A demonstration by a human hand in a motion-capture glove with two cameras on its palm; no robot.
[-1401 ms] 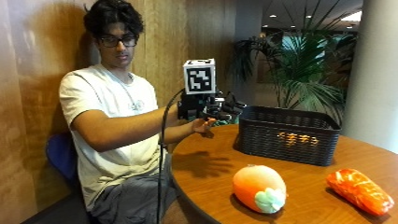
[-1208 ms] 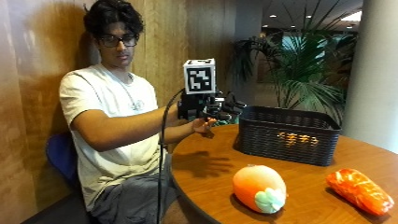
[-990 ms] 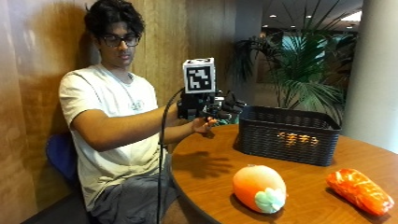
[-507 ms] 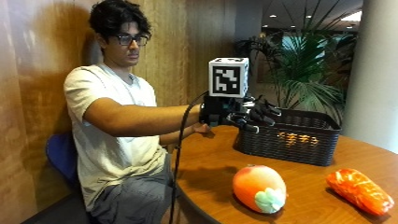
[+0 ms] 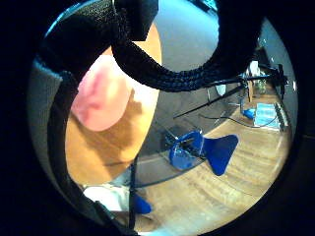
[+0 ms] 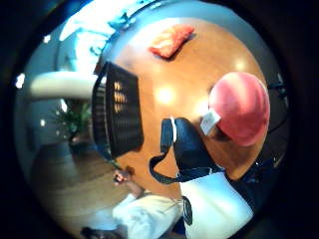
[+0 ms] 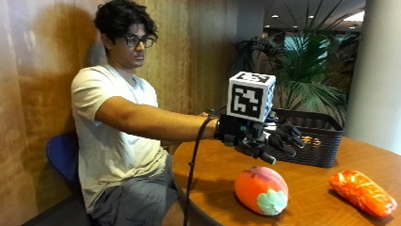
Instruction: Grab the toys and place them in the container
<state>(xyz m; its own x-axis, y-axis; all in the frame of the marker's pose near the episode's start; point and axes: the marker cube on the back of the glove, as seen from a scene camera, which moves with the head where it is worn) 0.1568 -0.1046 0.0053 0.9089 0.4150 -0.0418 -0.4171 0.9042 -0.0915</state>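
Gloved right hand [image 7: 269, 136], fingers spread, holds nothing, mid-frame above round orange-pink plush toy [image 7: 261, 190] on wooden table [image 7: 313, 197]. Orange crinkled toy [image 7: 362, 192] lower right; black woven basket [image 7: 313, 136] behind.

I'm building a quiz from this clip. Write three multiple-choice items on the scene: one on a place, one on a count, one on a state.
1. Where is the round orange-pink plush toy?
A. in the basket
B. on the round wooden table
C. on the floor

2. How many toys lie on the table?
A. two
B. four
C. none

3. What is the black-gloved right hand doing?
A. squeezing a toy
B. resting on the table
C. hanging above the round toy, fingers spread, grip empty

Answers: 1 B, it sits on the tabletop near the edge. 2 A, it and the long orange plush toy. 3 C, a gap shows beneath the hand, beside the dark woven basket.
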